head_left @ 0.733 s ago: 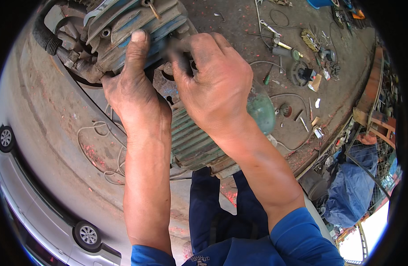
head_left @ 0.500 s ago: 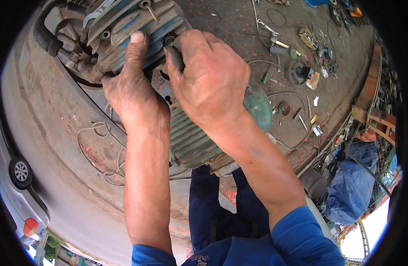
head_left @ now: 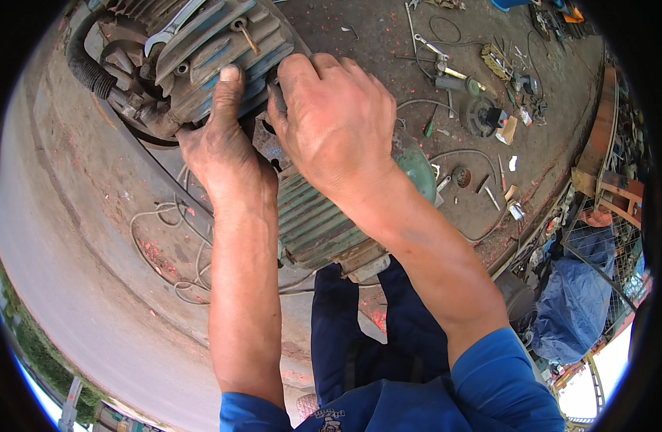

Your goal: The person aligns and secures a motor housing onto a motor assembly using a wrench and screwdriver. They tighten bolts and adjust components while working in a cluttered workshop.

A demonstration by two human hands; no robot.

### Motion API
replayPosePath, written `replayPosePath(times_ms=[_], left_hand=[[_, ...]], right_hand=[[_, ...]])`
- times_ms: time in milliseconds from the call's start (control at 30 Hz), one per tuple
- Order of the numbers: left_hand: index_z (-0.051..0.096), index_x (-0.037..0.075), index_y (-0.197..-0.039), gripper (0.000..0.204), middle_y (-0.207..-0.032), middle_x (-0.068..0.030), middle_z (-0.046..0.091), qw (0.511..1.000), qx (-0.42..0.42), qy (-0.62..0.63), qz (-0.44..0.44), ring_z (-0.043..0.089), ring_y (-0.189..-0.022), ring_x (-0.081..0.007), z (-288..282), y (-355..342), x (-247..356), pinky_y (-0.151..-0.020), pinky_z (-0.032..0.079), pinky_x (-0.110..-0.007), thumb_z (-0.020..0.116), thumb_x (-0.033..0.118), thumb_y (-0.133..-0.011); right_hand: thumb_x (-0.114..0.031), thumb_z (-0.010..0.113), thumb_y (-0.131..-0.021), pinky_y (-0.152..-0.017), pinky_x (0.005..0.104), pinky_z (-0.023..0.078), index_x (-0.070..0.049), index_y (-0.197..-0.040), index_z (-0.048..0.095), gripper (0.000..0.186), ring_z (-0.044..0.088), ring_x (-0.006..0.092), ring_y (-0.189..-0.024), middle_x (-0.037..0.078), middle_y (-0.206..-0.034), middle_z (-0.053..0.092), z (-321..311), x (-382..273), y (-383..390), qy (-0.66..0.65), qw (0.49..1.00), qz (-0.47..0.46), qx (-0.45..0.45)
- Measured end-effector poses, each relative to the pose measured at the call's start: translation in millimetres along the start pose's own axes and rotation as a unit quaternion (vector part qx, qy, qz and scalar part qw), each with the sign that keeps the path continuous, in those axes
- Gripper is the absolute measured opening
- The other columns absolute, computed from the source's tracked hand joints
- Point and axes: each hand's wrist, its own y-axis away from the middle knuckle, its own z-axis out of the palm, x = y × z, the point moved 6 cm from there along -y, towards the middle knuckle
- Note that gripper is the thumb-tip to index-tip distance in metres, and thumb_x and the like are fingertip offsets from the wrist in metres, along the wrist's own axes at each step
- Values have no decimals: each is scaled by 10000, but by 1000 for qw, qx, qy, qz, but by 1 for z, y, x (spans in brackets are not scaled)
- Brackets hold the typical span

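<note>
A: The left hand is clasping the finned block by its near edge, thumb lying on top!
B: And the right hand?
A: It's keeping its fingers bent at the block's right corner; whether it's grasping anything, I can't tell.
B: Where's the block sitting?
A: It's sitting just beyond the green ribbed casing, an open-ended wrench lying by its fins.

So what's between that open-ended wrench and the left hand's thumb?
In the head view, ridges of the finned metal block lie between the wrench and the left hand, with a round recess nearby.
</note>
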Motion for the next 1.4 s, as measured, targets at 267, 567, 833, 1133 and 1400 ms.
replayPosePath(times_ms=[267, 567, 833, 1133, 1400], left_hand=[[452, -15, -1338, 616, -1217, -144, 620, 999, -16, 23, -15, 644, -1048, -264, 2, 1, 5, -894, 565, -416, 796, -1, -827], [408, 55, -1428, 686, -1286, -116, 602, 995, 8, 10, -103, 616, -1125, -249, 3, 10, 6, -908, 549, -435, 783, 26, -854], [561, 4, -1281, 388, -1174, -117, 651, 991, -44, 53, -111, 659, -1014, -268, 2, 7, 3, -908, 575, -395, 714, 78, -932], [515, 14, -1332, 522, -1180, -113, 658, 993, -8, 89, -77, 677, -978, -220, 4, 8, 3, -816, 592, -341, 747, -22, -865], [568, -48, -1276, 447, -1184, -138, 662, 992, 0, 83, -94, 671, -982, -234, 6, 9, 3, -855, 582, -354, 745, -20, -867]], right_hand=[[-158, 745, -752, -630, 454, 533, -58, -814, 607, 181, 658, 330, -739, 116, -761, 636, -2, -1, 1, 10, 998, 39, -53], [-127, 668, -765, -640, 449, 535, -52, -815, 610, 108, 675, 299, -743, 115, -766, 656, -2, -9, -2, 33, 997, 16, -62], [-179, 667, -834, -646, 467, 539, -44, -823, 605, 149, 681, 321, -748, 131, -778, 668, -11, -17, 1, 51, 998, -7, -21], [-228, 700, -858, -672, 469, 543, -39, -835, 607, 212, 673, 327, -825, 141, -832, 676, 7, -8, 1, 31, 994, 62, -84], [-214, 704, -855, -660, 462, 534, -37, -821, 626, 196, 675, 327, -811, 142, -819, 675, -4, -12, 3, 58, 998, 4, -32]])
